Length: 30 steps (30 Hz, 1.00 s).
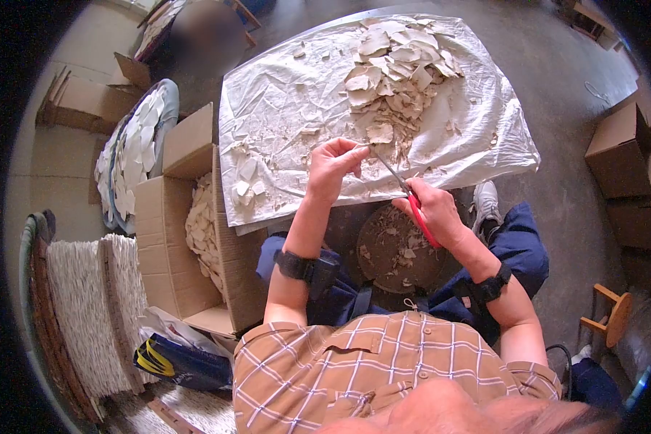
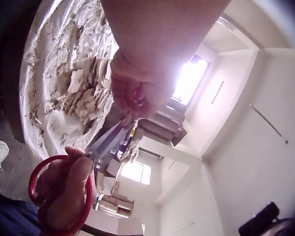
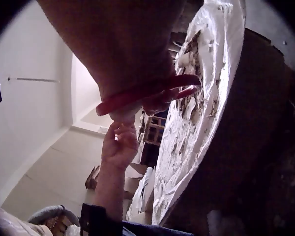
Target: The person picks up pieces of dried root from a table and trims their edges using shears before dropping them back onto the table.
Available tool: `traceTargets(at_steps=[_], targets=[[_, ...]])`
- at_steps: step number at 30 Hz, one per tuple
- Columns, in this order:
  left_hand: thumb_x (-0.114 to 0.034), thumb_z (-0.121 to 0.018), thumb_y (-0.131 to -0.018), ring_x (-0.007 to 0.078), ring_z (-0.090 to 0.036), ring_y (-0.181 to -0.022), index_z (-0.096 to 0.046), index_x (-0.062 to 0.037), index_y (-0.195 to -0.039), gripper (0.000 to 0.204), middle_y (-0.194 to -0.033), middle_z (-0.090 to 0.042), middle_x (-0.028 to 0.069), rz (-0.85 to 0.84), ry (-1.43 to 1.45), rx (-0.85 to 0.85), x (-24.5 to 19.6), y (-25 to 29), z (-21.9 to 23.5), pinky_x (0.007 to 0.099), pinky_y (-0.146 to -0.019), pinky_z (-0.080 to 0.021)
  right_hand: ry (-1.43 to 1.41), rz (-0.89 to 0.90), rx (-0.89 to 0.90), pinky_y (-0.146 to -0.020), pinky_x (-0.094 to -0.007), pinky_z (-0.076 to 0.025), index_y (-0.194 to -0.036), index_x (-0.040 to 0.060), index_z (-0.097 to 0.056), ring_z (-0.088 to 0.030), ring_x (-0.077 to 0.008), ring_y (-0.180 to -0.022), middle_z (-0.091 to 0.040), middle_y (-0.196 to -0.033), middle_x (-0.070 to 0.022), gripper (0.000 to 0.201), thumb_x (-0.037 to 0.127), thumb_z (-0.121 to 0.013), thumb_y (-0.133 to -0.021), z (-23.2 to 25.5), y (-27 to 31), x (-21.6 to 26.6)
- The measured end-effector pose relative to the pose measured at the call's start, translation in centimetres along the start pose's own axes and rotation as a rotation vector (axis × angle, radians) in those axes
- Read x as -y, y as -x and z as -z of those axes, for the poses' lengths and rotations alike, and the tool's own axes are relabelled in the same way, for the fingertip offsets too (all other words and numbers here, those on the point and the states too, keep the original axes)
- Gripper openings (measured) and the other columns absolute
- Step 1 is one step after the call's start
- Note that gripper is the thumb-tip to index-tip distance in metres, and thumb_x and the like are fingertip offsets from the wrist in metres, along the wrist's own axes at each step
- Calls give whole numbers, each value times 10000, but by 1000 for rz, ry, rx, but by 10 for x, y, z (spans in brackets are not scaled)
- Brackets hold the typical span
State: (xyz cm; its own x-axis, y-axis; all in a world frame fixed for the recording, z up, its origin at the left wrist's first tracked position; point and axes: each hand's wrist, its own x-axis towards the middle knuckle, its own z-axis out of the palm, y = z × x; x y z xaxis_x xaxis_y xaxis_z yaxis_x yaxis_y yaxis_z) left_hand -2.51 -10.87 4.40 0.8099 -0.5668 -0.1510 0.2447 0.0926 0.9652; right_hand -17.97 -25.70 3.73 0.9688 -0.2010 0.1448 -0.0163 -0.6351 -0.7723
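Observation:
Red-handled scissors (image 1: 421,214) are in my right hand (image 1: 439,210), with thumb and fingers through the loops. Their blades (image 2: 108,140) reach up to the fingertips of my left hand (image 1: 333,165). Thumb and fingers of that left hand pinch a small piece (image 2: 130,117) at the blade tips; mostly hidden by the fingers, its kind I cannot tell. Just beyond, a tan flake (image 1: 380,134) shows on the white cloth (image 1: 282,108). Farther back rises a heap of pale, flat, brittle-looking flakes (image 1: 398,69), with crumbs scattered around it.
Left of the cloth-covered table stands an open cardboard box (image 1: 168,239) holding more flakes. A round basin (image 1: 172,94) of white pieces is behind it. Between my knees is a round dark surface (image 1: 383,253) with scraps. Boxes (image 1: 618,152) and a wooden stool (image 1: 615,316) are at right.

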Motion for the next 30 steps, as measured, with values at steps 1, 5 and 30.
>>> traceTargets(at_steps=[1,5,30], targets=[[-47,-645,-771,74,-501,-513,-602,6,-802,75,-642,-571,29,-1,1,-1,0,0,0,208,-474,-431,1,1,1,-556,-433,-461,-901,53,-521,-587,-375,-668,-585,-707,-188,362,388,-604,-789,-1,0,-1],[-45,-633,-781,78,-512,-522,-594,-2,-826,74,-670,-581,29,49,59,-31,1,-1,1,212,-483,-447,12,-12,1,-538,-439,-458,-869,55,-511,-587,-377,-647,-581,-682,-184,358,394,-596,-794,-6,0,-5],[-47,-610,-805,172,-587,-747,-505,-125,-976,216,-927,-617,65,42,559,-318,27,2,60,321,-643,-508,38,-70,3,-645,-425,-468,-988,52,-534,-596,-354,-766,-595,-840,-183,438,452,-546,-811,-4,0,-3]])
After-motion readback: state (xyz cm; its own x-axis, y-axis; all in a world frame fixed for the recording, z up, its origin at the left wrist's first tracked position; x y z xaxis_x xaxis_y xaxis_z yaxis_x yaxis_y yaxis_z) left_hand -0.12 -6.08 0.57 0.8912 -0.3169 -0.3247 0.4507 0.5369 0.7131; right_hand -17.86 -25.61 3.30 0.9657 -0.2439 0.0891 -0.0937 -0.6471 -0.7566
